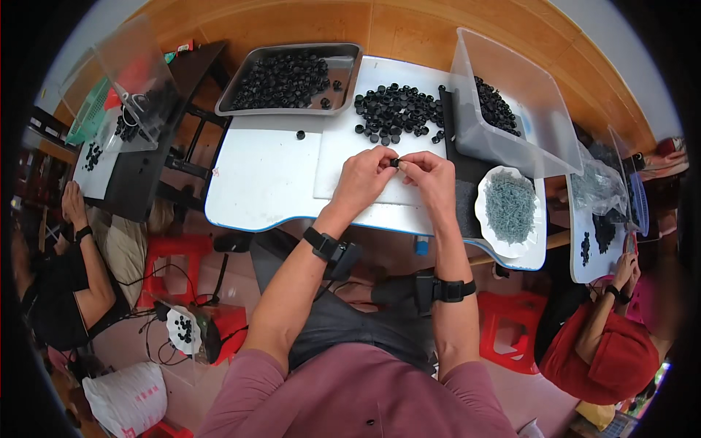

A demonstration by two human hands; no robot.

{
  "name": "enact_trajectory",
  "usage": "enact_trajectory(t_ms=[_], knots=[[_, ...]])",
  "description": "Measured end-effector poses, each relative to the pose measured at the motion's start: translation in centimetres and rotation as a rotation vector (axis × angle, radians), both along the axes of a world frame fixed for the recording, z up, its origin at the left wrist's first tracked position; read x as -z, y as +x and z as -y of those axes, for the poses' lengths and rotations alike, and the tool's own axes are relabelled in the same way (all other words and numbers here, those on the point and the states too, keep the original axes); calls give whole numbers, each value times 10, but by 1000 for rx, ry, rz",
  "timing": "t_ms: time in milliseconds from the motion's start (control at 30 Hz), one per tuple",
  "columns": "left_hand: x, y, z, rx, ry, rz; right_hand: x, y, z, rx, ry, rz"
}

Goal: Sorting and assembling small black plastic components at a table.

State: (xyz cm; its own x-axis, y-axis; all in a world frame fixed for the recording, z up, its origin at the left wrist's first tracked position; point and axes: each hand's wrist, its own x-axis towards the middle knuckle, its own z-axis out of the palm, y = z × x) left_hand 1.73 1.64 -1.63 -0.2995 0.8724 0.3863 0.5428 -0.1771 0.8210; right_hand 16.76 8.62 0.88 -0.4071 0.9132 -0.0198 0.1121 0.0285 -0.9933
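Over the near part of a white sheet (339,171), my two hands meet around one small black cap-like part (395,163). My left hand (363,175) pinches it from the left, thumb and forefinger closed. From the other side my right hand (427,179) closes its fingertips on the same part; anything else between those fingers is too small to make out. Just beyond the hands lies a loose pile of similar black caps (401,109). A scalloped white dish (481,212) of small grey-green pieces (510,207) stands to the right of my right hand.
A metal tray (226,102) of black caps sits at the back left, with a single cap (300,135) before it. At the back right stands a clear plastic bin (511,157) holding more caps, beside a dark mat (460,146). Co-workers sit at tables on both sides.
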Motion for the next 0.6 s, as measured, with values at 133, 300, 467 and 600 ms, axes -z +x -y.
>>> enact_trajectory(t_ms=[133, 300, 467, 600], knots=[[3, -1, -1, -2, 18, -33, 5, -1, 2, 25, 61, 19], [2, -2, 0, 0, -2, -65, 7, 0, 3, -6, 87, 38], [-7, -4, 3, 60, -27, -15, 19, 2, 5, -12, 130, -27], [-11, -9, 5, 130, -127, 179, 20, 2, 10, -26, 218, -38]])
